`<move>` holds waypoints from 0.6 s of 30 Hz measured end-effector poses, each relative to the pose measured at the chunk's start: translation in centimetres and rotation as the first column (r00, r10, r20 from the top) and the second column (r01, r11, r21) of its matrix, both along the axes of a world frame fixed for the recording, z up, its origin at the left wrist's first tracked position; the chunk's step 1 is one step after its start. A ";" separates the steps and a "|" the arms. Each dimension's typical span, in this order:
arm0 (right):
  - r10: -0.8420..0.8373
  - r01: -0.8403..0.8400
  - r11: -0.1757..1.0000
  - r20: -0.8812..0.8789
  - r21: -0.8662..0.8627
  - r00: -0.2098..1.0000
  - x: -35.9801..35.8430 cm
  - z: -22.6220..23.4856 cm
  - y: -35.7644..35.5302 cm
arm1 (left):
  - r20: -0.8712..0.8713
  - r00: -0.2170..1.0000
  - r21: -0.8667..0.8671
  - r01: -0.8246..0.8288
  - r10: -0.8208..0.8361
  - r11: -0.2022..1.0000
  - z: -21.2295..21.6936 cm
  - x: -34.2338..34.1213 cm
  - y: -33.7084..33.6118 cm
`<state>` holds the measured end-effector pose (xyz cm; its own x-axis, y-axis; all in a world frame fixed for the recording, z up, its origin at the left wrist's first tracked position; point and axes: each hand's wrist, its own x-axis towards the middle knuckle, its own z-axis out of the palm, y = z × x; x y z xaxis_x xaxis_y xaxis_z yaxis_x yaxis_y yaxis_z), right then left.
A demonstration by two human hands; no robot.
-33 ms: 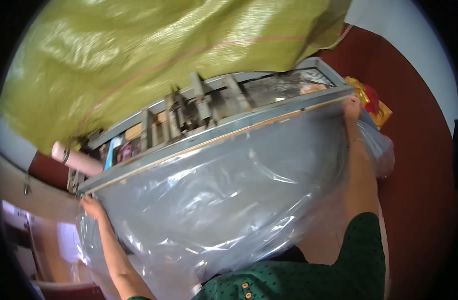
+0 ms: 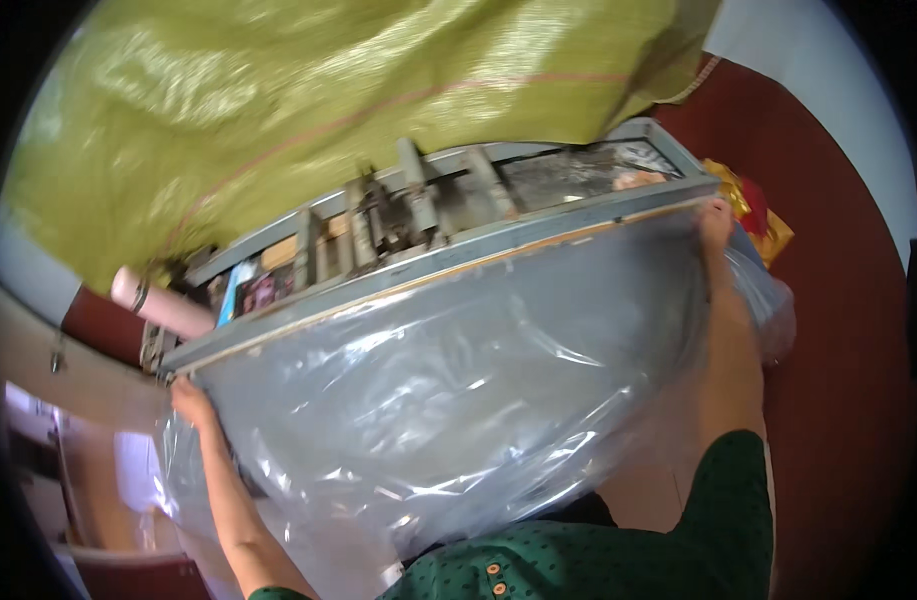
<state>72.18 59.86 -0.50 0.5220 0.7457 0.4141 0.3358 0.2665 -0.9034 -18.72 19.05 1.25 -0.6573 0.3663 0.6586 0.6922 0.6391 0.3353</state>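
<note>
A wide grey board [image 2: 618, 270] with a pale wooden edge leans between me and a long grey metal frame [image 2: 538, 222]. Clear plastic sheeting [image 2: 408, 400] covers the board and hangs in shiny folds toward my body. At the board's upper left corner, my left hand [image 2: 189, 400] is closed around the edge. My right hand [image 2: 716, 222] grips the upper right corner, close to the end of the frame. The fingertips of both hands are partly hidden.
Crossbars [image 2: 415, 188] and assorted items fill the frame. A pink roll [image 2: 163, 302] lies at its left end. Yellow woven sheeting [image 2: 308, 100] bulges behind it. Gold and red wrapping [image 2: 746, 200] and bunched clear plastic [image 2: 768, 310] sit beyond my right hand.
The frame, the board and my hands appear slightly farther right in the picture. Both hands keep their hold on the corners.
</note>
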 end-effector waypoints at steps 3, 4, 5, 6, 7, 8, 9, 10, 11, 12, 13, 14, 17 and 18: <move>0.182 -0.131 0.980 0.398 -0.152 0.899 -0.5 1.3 -0.9 | 0.119 0.977 0.009 0.175 -0.175 0.985 -0.8 -1.5 -3.3; 0.076 -0.059 0.997 0.465 -0.052 0.882 0.9 1.2 -1.7 | 0.248 0.904 0.123 0.327 -0.348 0.937 -0.4 -0.4 -2.8; 0.111 -0.105 0.994 0.416 -0.038 0.902 0.4 1.2 -2.5 | 0.319 0.889 0.146 0.297 -0.329 0.944 0.6 0.9 -3.6; 0.158 -0.168 0.986 0.400 -0.008 0.903 -0.5 1.6 -3.5 | 0.282 0.904 0.114 0.302 -0.322 0.946 1.7 1.6 -5.3; 0.220 -0.185 0.974 0.346 -0.132 0.912 3.7 2.6 -4.2 | 0.260 0.895 0.101 0.347 -0.361 0.932 1.9 2.6 -4.9; 0.144 -0.160 0.987 0.411 0.004 0.900 2.9 2.7 -5.3 | 0.208 0.915 0.056 0.343 -0.347 0.938 3.2 4.4 -6.5; 0.209 -0.197 0.978 0.252 -0.069 0.945 5.1 3.4 -6.1 | 0.163 0.916 0.028 0.368 -0.367 0.929 4.6 6.4 -6.6; -0.009 0.005 1.000 0.316 0.013 0.949 13.2 4.0 -7.6 | 0.200 0.864 0.091 0.454 -0.463 0.886 4.1 8.0 -4.5; -0.229 0.200 0.973 0.364 0.114 0.903 19.1 6.1 -9.2 | 0.235 0.798 0.162 0.531 -0.555 0.832 3.0 9.5 -2.6; -0.450 0.524 0.851 0.582 0.049 0.677 15.0 4.8 -8.8 | 0.224 0.809 0.130 0.528 -0.543 0.839 5.3 10.9 -4.8; -0.528 0.766 0.638 0.770 0.081 0.358 8.7 5.0 -9.6 | 0.196 0.836 0.108 0.501 -0.512 0.859 7.4 12.1 -7.8; -0.525 0.649 0.750 0.711 0.128 0.467 2.6 7.9 -11.3 | 0.178 0.845 0.102 0.494 -0.505 0.863 8.5 13.2 -9.6; -0.148 -0.032 0.956 0.572 0.292 0.806 -10.8 14.1 -14.3 | 0.178 0.809 0.153 0.539 -0.560 0.828 9.5 15.5 -9.8; 0.017 -0.196 0.954 0.607 0.228 0.794 -19.7 16.1 -18.4 | 0.176 0.816 0.159 0.529 -0.551 0.834 10.1 15.9 -11.0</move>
<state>52.45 41.49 15.63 0.0307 0.5960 0.8024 0.7343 0.5312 -0.4227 -2.82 8.02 11.34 -0.4968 0.6436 0.5822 0.8239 0.1390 0.5494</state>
